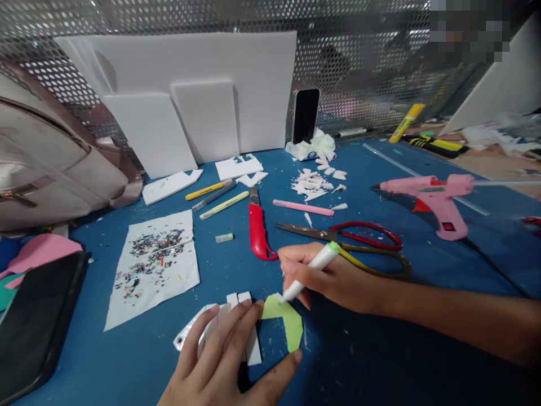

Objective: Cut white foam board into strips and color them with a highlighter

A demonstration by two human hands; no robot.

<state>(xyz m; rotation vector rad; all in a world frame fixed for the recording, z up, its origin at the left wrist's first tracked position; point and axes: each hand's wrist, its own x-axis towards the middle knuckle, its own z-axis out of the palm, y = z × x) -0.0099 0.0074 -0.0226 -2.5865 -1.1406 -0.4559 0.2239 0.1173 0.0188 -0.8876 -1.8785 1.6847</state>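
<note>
My right hand [315, 276] pinches a white marker [313, 269] with a green end, its tip down at the top edge of a light green angular piece [291, 321]. That piece is bent like a hook and lies flat on the blue table. Spread over a white cut-out shape [253, 344], my left hand [228, 355] presses with its fingers apart. The thumb touches the lower end of the green part. Part of the white shape is hidden under the fingers; a small round hole shows at its left end. A small cap [224, 238] lies farther back.
Behind the hands lie a red-handled cutter [257, 228], scissors [363, 239], a pink marker [302, 207] and several other pens. A pink glue gun [439, 200] is at right. Beads cover a paper sheet [147, 310]; a phone [38, 321] lies left. White boards [262, 84] lean at the back.
</note>
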